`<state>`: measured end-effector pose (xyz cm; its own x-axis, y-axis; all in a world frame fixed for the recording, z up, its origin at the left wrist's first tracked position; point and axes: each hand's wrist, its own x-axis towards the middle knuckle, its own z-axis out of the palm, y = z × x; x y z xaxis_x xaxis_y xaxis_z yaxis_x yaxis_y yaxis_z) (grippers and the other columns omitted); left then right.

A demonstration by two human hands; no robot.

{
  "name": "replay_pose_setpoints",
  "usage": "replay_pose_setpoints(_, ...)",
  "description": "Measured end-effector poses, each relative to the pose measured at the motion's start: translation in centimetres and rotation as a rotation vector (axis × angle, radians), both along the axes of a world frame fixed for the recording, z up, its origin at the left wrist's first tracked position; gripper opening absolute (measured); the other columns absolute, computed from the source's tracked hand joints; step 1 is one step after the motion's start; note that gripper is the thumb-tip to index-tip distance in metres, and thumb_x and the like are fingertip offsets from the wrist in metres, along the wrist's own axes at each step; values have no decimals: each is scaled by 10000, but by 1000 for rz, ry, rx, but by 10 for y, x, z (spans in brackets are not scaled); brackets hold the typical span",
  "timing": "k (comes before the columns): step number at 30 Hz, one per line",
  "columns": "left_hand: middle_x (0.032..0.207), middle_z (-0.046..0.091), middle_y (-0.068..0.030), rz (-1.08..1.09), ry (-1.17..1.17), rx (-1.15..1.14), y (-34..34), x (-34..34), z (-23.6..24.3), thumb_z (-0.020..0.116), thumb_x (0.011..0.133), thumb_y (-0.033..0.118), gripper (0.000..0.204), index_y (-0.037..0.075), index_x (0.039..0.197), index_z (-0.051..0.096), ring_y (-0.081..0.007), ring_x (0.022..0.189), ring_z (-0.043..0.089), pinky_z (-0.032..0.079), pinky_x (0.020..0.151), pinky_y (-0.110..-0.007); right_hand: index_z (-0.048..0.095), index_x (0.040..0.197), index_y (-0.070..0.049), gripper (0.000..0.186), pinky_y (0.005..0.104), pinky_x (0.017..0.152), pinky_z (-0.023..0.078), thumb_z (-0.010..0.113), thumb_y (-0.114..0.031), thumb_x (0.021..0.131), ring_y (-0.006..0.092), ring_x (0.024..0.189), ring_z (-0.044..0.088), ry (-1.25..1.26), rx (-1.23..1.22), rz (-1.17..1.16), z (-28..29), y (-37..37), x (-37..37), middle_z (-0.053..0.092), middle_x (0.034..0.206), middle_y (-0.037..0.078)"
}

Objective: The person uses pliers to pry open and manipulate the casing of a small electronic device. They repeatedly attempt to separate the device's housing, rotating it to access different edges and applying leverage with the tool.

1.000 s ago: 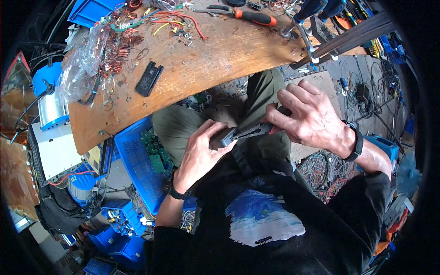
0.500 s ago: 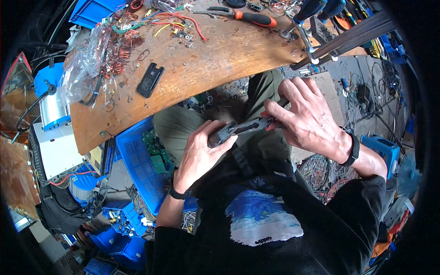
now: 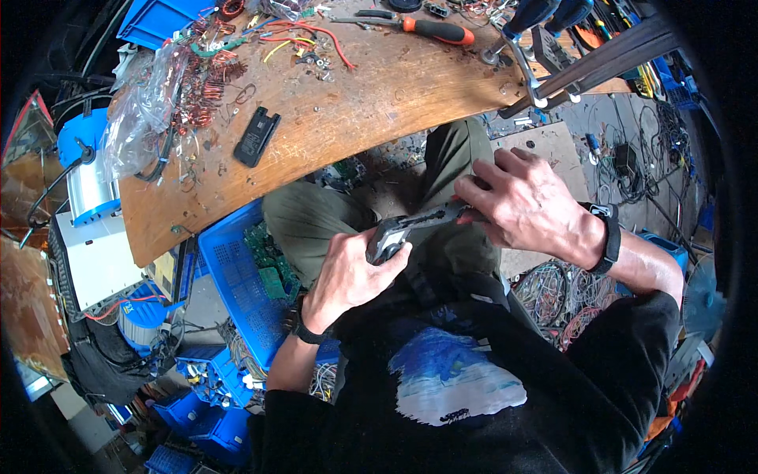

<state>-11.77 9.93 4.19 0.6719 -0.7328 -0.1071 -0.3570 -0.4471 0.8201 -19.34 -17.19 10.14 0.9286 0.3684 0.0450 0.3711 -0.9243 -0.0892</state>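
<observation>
In my lap, my left hand [image 3: 351,276] grips a dark grey and black object [image 3: 388,237], its thumb pressed on the lighter near face. A long dark piece [image 3: 433,217] extends from that object toward my right hand [image 3: 525,209], whose curled fingers close on its far end. A little red shows between those fingers; whether it is a separate tool is hidden. On the wooden bench [image 3: 332,110] ahead lies a flat black plastic part [image 3: 257,136].
A blue basket of green circuit boards [image 3: 217,265] stands left of my legs. Copper coils [image 3: 205,103], an orange-handled tool [image 3: 438,31] and blue-handled tools [image 3: 521,20] sit on the bench. Blue bins [image 3: 217,430] are at lower left, tangled wires [image 3: 545,300] at right.
My left hand has turned slightly and moved down, showing more of the object's light face. My right hand rose, then came back down, its fingers still curled.
</observation>
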Motion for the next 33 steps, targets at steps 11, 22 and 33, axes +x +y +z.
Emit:
replay_pose_setpoints(11, 658, 665, -52, -104, 401, 57, 6, 16, 8, 740, 925, 289, 314, 6, 798, 691, -120, 592, 618, 482, 570, -335, 636, 1069, -43, 354, 445, 734, 560, 748, -206, 776, 359, 873, 660, 142, 155, -25, -1, -5, 6, 614, 909, 147)
replay_pose_setpoints(22, 711, 702, -168, -56, 270, 76, 1, 11, 4, 740, 936, 305, 337, -25, 879, 713, -235, 626, 695, 521, 614, -378, 569, 1170, -30, 391, 419, 751, 549, 693, -236, 861, 328, 955, 629, 162, 40, -24, -4, 1, -10, 583, 967, 161)
replay_pose_setpoints(33, 782, 731, -163, -162, -101, -82, 11, 9, -3, 829, 818, 187, 256, -2, 968, 744, -292, 693, 743, 576, 633, -371, 582, 1076, -87, 329, 392, 644, 540, 694, -313, 865, 258, 749, 663, 172, 25, 123, 4, 1, -15, 593, 877, 95)
